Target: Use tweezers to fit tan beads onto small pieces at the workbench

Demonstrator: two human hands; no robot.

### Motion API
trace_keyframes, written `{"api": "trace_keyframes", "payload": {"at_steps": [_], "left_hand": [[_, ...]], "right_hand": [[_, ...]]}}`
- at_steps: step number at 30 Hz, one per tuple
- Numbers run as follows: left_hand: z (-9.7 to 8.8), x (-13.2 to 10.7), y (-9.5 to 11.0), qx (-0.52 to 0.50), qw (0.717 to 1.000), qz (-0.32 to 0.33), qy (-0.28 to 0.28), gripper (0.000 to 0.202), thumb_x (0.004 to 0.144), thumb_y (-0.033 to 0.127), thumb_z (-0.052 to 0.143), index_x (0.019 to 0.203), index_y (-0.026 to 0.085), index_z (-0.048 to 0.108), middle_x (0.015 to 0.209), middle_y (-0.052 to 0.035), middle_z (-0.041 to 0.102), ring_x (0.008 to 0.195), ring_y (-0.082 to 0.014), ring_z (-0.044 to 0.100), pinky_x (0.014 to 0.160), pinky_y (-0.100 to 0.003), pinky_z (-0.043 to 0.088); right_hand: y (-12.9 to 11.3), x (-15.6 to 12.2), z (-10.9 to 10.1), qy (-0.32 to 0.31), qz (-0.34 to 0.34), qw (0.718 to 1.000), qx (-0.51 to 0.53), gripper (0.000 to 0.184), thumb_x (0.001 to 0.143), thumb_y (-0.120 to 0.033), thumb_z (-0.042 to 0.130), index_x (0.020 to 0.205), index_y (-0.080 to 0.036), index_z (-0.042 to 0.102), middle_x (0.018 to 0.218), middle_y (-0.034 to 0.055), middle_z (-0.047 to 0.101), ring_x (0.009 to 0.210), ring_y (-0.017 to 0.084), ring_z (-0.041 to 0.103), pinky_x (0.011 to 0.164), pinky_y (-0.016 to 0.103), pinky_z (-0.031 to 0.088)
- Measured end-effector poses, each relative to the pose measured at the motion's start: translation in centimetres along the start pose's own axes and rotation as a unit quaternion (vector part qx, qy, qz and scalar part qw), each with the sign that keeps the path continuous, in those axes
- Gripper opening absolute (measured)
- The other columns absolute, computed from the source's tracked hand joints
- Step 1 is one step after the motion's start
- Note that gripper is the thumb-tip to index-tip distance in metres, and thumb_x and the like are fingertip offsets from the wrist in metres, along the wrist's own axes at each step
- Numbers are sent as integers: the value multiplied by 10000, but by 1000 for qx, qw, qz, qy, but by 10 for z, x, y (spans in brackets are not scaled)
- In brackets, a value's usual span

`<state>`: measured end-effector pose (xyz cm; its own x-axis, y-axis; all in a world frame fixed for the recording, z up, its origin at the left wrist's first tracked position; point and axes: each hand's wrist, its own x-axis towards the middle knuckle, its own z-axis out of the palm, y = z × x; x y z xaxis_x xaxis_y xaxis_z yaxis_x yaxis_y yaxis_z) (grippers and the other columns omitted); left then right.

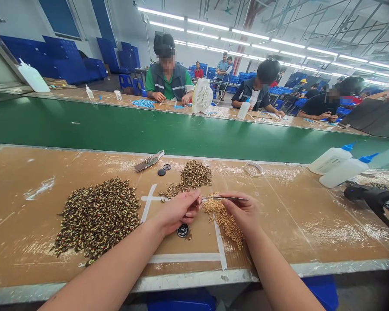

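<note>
My right hand (244,211) grips thin metal tweezers (227,198) that point left. Their tip reaches the fingertips of my left hand (181,208), which are pinched together; whatever sits between them is too small to make out. Under my hands lies a pile of small tan beads (228,222). A black round cap (183,230) with dark, glossy contents rests just below my left hand. Beyond it is a small heap of dark and yellow patterned pieces (196,175). A larger heap of the same pieces (99,216) spreads to the left of my left forearm.
White tape strips (184,258) mark the cardboard-covered table. Farther off lie two black discs (161,172), a flat metal piece (149,161) and a tape ring (253,169). White bottles (340,170) stand right, near a black device (369,196). Co-workers sit across the green belt (132,129).
</note>
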<state>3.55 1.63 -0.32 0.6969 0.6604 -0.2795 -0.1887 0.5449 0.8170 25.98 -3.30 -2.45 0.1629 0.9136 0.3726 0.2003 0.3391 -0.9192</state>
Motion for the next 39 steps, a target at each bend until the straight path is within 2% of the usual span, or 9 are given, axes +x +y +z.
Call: {"api": "trace_keyframes", "payload": {"at_steps": [4, 8, 13, 16, 22, 39], "left_hand": [[2, -1, 1, 17, 999, 19, 20, 387, 904, 515, 703, 918, 150, 572, 859, 8, 558, 476, 3, 281, 413, -156, 123], [3, -1, 2, 24, 999, 20, 22, 385, 898, 498, 720, 891, 138, 582, 788, 30, 516, 473, 1, 259, 409, -160, 125], [0, 2, -2, 26, 999, 30, 16, 379, 902, 497, 714, 952, 139, 599, 925, -4, 556, 492, 11, 293, 419, -149, 131], [-2, 3, -4, 25, 999, 32, 14, 376, 916, 502, 693, 970, 142, 600, 944, -11, 556, 497, 10, 288, 425, -145, 134], [-3, 2, -5, 23, 999, 29, 22, 387, 927, 516, 674, 987, 140, 604, 913, -6, 538, 501, 6, 295, 424, -142, 143], [0, 0, 1, -19, 1000, -7, 1, 409, 908, 531, 697, 863, 155, 542, 827, 18, 499, 481, 11, 247, 410, -139, 93]], "right_hand": [[-1, 1, 0, 8, 3, 1000, 1, 163, 835, -353, 815, 934, -224, 837, 809, 72, 790, 546, 154, 639, 470, 258, 512], [0, 2, -1, 8, 11, 1000, 14, 150, 842, -336, 814, 932, -218, 834, 743, 54, 764, 525, 131, 602, 475, 243, 488], [0, 1, -1, 6, 19, 1000, 20, 157, 838, -332, 819, 937, -211, 829, 685, 36, 725, 523, 118, 575, 481, 236, 471], [-1, 1, -1, 4, 27, 999, 30, 178, 836, -340, 819, 943, -197, 823, 643, 24, 696, 497, 107, 540, 460, 231, 442], [-2, 4, -1, 9, 22, 1000, 12, 187, 836, -341, 821, 951, -194, 823, 604, 9, 660, 499, 103, 523, 480, 233, 432], [-6, 3, 0, -2, 35, 999, 35, 176, 823, -333, 825, 931, -194, 825, 619, 18, 681, 493, 101, 522, 464, 222, 410]]}}
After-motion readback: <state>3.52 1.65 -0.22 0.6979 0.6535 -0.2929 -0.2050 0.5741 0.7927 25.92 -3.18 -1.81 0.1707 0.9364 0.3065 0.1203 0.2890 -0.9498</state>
